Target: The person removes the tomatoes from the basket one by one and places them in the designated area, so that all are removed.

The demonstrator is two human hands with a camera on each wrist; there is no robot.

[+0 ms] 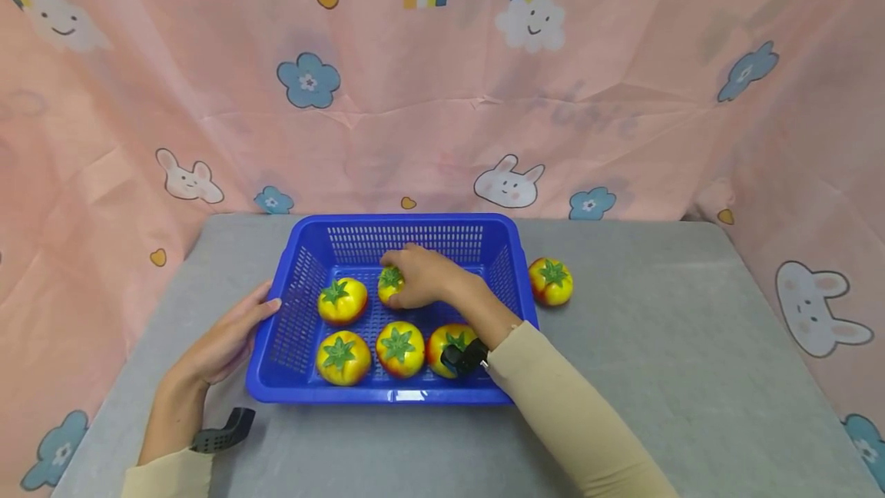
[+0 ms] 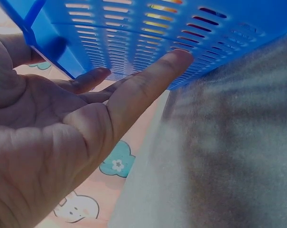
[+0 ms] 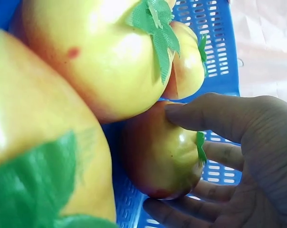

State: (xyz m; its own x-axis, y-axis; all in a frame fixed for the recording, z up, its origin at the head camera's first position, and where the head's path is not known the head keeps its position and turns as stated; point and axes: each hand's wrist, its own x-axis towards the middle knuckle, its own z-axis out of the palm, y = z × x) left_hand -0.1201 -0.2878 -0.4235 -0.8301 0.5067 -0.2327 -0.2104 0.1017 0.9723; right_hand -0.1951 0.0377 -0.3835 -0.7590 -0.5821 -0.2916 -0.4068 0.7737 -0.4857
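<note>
A blue plastic basket [image 1: 325, 393] with slotted walls stands on the table, holding several yellow-and-red artificial fruits with green leafy tops. My left hand [image 1: 224, 336] grips its left side: the thumb goes over the rim, and the other fingers [image 2: 148, 85] lie along the outer wall. Inside, my right hand [image 1: 429, 279] holds a fruit [image 1: 389, 287] in the back row, the thumb on one side and the fingers on the other, as the right wrist view shows. Left of it sits another fruit [image 1: 343, 301]. Three more line the front, the rightmost fruit [image 1: 445, 340] partly covered by my right wrist.
One more fruit [image 1: 551, 281] rests on the grey table [image 1: 657, 360], just outside the basket's right wall. A pink patterned cloth [image 1: 387, 137] hangs behind the table and along both sides. Each wrist wears a dark camera mount [image 1: 224, 430].
</note>
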